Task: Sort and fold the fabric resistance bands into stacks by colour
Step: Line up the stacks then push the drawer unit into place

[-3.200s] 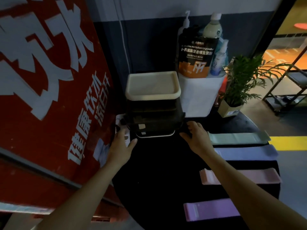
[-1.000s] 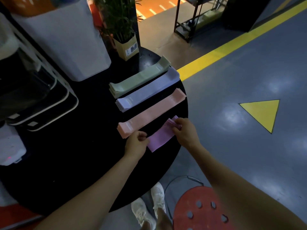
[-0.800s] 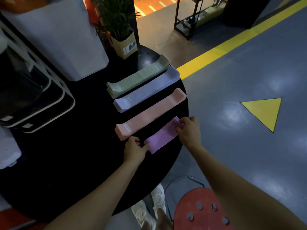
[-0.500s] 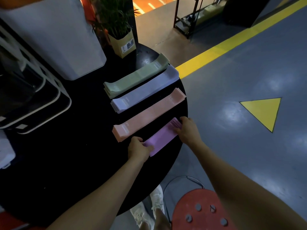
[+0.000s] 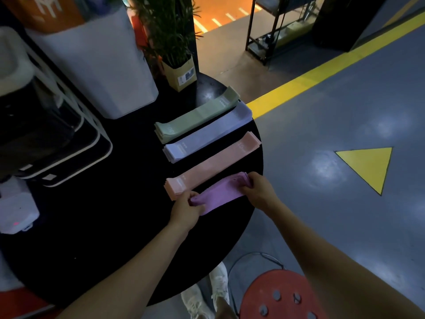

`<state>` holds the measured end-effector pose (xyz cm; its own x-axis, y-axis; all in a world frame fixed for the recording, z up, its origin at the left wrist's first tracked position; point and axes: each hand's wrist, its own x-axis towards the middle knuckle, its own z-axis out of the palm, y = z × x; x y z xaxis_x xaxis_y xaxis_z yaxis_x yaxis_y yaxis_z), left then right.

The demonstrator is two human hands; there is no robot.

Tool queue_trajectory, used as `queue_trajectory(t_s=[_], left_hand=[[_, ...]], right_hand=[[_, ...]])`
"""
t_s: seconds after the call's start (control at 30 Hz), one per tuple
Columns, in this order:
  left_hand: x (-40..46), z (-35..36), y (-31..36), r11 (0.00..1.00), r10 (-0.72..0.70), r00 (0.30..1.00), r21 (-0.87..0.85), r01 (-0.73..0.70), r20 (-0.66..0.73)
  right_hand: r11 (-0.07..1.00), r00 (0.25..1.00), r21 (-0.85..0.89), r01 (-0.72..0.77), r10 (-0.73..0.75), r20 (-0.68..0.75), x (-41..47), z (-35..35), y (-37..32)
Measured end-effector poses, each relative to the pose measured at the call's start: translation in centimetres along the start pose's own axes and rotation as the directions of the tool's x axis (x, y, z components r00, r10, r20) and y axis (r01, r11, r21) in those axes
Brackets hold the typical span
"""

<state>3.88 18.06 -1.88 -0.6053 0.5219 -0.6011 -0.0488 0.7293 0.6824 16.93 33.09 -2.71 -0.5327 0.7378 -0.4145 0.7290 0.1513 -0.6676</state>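
Left hand (image 5: 184, 209) and right hand (image 5: 257, 188) pinching opposite ends of purple band stack (image 5: 220, 194), fingers clamped on fabric, at near edge of round black worktop (image 5: 115, 238); pink stack (image 5: 211, 165), lavender stack (image 5: 207, 135), green stack (image 5: 195, 115) lying parallel beyond.

The single camera sits on my head, looking forward and steeply down over my forearms at the round black table (image 5: 128, 217), near enough that my left hand (image 5: 184, 210) and right hand (image 5: 259, 192) sit mid-frame. The wide lens bends the grey floor (image 5: 333, 226) on the right and, below, takes in what I think are my shoes (image 5: 207, 293), dim there.
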Motion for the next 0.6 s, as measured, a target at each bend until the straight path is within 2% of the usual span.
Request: queue_trajectory(t_s=[0.13, 0.27, 0.5, 0.6], left_hand=[[-1.0, -4.1, 2.1, 0.997, 0.053, 0.994, -0.059, -0.059, -0.091], [-2.7, -9.0, 4.1, 0.987, 0.096, 0.961, -0.103, -0.127, -0.261], [-6.3, -19.0, 6.0, 0.953, 0.168, 0.823, -0.125, -0.277, -0.543], [-8.0, -23.4, 6.5, 0.932, 0.22, 0.737, -0.085, -0.352, -0.639]], right_hand=[[0.993, 0.993, 0.021, 0.112, -0.113, 0.023, 0.2, -1.0, -4.8], [0.966, 0.969, 0.082, 0.244, -0.246, 0.018, 0.2, -1.3, -11.1], [0.912, 0.916, 0.156, 0.379, -0.393, 0.077, -0.6, -0.4, -22.7], [0.875, 0.884, 0.215, 0.434, -0.46, 0.086, -1.2, 0.6, -27.4]])
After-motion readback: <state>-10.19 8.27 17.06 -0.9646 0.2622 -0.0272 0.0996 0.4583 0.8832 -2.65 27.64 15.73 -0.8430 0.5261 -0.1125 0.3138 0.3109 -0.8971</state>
